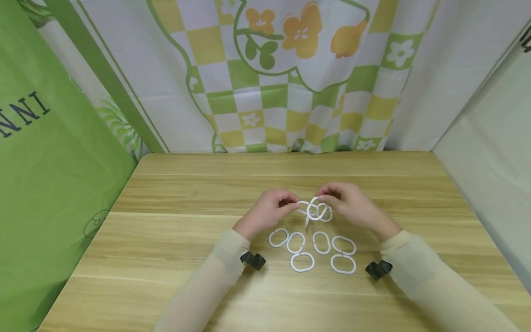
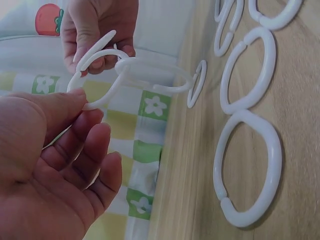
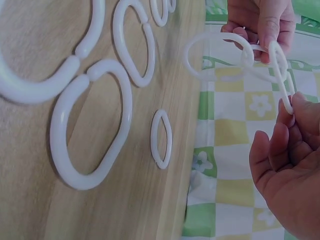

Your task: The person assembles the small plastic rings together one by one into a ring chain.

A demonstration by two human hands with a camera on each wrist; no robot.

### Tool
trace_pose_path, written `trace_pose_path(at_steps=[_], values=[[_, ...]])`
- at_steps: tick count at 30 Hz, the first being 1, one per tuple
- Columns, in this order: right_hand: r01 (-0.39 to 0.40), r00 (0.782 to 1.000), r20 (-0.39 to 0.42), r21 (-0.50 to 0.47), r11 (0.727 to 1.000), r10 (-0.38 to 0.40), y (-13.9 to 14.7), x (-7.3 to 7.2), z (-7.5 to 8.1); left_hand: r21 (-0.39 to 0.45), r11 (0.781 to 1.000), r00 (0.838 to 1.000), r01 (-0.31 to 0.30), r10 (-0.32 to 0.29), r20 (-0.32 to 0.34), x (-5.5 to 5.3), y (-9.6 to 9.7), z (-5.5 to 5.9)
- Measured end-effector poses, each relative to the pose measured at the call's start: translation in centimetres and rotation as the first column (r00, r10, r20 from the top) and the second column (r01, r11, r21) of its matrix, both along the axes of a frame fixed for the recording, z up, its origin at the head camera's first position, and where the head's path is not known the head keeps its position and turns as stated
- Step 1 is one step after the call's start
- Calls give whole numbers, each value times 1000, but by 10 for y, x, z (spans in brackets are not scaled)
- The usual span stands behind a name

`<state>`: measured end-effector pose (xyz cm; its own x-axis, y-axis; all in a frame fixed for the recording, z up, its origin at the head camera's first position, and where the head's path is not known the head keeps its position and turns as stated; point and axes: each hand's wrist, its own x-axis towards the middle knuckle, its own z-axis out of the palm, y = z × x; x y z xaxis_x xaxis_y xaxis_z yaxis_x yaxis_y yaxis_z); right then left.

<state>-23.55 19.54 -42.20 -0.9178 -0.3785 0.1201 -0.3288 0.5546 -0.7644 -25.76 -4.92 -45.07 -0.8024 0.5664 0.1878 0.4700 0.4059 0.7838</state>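
Left hand (image 1: 271, 208) and right hand (image 1: 350, 204) each in narrow fingertip grip on a seemingly linked cluster of white rings (image 1: 309, 213), above the counter (image 1: 124, 258) beyond loose rings (image 1: 302, 270); too hard a tug could spring one apart.

Wht links (image 3: 59, 130) on woodgrain tbl (image 1: 199, 193)

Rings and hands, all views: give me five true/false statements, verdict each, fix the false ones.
1. Six rings lie on the table. True.
2. The rings are green. False: they are white.
3. Both hands are empty. False: the left hand pinches a ring, and the right hand pinches another ring.
4. A checked curtain hangs behind the table. True.
5. Every ring is an unbroken loop. False: several show a gap.
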Motion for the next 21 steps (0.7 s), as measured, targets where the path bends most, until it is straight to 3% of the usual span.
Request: trace_pose_path(at_steps=[8,21], values=[[19,999,51,-13,1000,-18,-3,-1,-2,12,1000,1000,6,-6,7,5,2,6],[94,996,11,-40,995,-94,-5,0,-3,16,1000,998,26,-27,56,3,0,6]])
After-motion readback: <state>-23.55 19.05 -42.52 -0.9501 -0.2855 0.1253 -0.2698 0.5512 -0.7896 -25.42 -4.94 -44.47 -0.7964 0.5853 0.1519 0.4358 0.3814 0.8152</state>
